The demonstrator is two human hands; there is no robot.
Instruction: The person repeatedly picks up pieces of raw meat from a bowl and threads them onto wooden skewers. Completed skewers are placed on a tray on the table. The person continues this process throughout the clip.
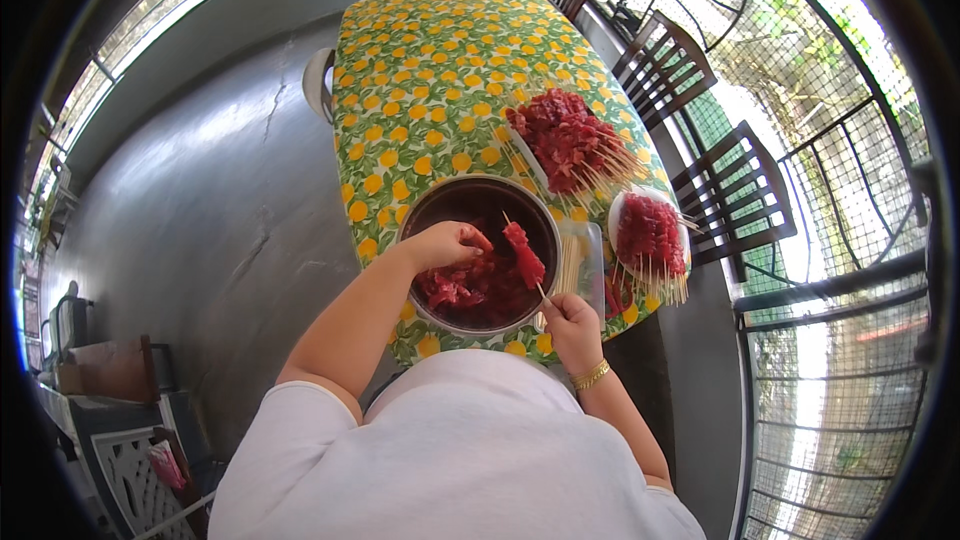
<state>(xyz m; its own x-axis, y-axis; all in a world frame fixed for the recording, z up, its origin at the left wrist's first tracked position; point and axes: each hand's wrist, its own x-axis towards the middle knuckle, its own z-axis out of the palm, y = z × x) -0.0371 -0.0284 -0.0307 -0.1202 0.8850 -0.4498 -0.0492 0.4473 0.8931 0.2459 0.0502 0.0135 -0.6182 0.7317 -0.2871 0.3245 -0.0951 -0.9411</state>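
Observation:
My right hand (574, 326) grips the lower end of a bamboo skewer threaded with red raw meat (523, 253), tilted over the right side of a round metal pot (480, 181). The skewer's bare tip sticks out past the meat. Over the pot's left half is my left hand (452, 244), its fingers curled and stained red; whether a piece of meat is between them is hard to tell. Loose raw meat slices (454, 289) lie in dark red liquid below it. Right of the pot, a clear plastic container (592, 236) holds bare bamboo skewers (568, 266).
Skewered meat is heaped on a white tray (531, 157) beyond the pot and on a white plate (616, 214) at right. Red-handled scissors (616, 298) lie near the container. A lemon-print tablecloth (420, 90) covers the table. Wooden chairs (731, 191) line its right side.

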